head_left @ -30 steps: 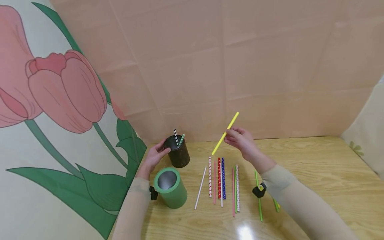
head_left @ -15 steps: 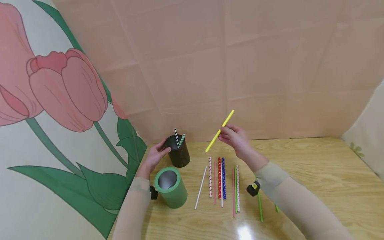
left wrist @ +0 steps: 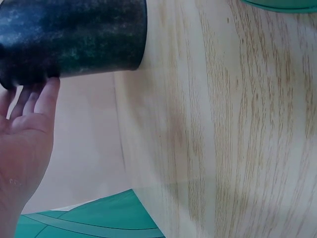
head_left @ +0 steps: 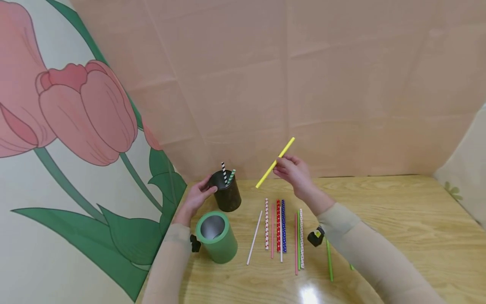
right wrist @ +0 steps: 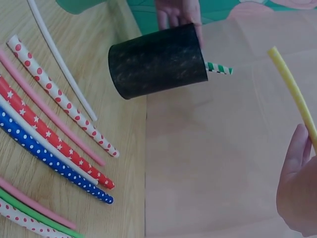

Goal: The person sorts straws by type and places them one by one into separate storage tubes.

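My left hand point(head_left: 196, 196) grips a black cylindrical cup point(head_left: 229, 198) at its rim, thumb toward the front and fingers behind. In the left wrist view, the fingertips touch the side of the dark cup point(left wrist: 74, 37). A black-and-white striped straw point(head_left: 224, 171) and a green-and-white striped straw point(head_left: 231, 176) lean inside it. Right of the cup and above the table, my right hand point(head_left: 294, 173) pinches a yellow straw point(head_left: 275, 163) near its middle. The straw is tilted, its lower end toward the cup. In the right wrist view, the yellow straw point(right wrist: 292, 89) rises from the fingers.
A green cylinder with an open top point(head_left: 224, 247) stands in front of the cup, by my left forearm. Several straws lie in a row on the wooden table, among them a red starred straw point(head_left: 279, 228) and a blue dotted straw point(head_left: 284, 228). A green straw point(head_left: 329, 261) lies farther right.
My right hand has moved left and slightly up with the yellow straw, bringing it closer to the black cup. My left hand and the cup look unmoved.
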{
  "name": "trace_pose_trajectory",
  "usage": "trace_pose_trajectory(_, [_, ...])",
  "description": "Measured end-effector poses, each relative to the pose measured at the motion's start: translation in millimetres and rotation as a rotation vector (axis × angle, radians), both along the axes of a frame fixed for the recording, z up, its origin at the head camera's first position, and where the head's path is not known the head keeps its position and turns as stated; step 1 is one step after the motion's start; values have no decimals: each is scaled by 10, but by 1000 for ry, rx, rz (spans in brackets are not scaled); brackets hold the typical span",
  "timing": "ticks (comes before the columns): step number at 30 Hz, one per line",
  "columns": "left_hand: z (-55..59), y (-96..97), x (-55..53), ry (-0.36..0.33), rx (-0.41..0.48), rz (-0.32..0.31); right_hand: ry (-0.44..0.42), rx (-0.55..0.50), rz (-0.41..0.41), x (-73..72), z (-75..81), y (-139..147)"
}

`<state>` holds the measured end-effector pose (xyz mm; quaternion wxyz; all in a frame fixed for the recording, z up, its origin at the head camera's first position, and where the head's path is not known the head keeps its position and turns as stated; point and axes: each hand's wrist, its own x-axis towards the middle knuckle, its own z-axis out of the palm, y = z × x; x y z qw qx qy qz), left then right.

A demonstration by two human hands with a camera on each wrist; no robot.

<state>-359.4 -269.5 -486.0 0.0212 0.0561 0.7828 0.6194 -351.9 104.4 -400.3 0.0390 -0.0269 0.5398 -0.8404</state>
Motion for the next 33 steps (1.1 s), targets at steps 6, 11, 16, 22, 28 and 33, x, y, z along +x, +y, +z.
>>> trace_pose_trajectory(6, [-9,13,20,25,-16,8,5,-19,-11,-4,30,-63])
trace_pose_trajectory(11, [11,15,33,23,-14,7,21,-39,-24,-11,54,-145])
trace_pose_trajectory(16, [18,10,35,15,4,5,22,-75,-58,-26,83,-254])
trace_pose_trajectory(22, [9,3,27,24,-7,2,-6,-138,-99,-99,71,-434])
trace_pose_trajectory(28, [-30,-20,1,32,-17,12,-27,-139,-122,-112,39,-632])
trace_pose_trajectory(33, [-49,-28,0,29,-29,22,-12,-123,-152,-121,-8,-791])
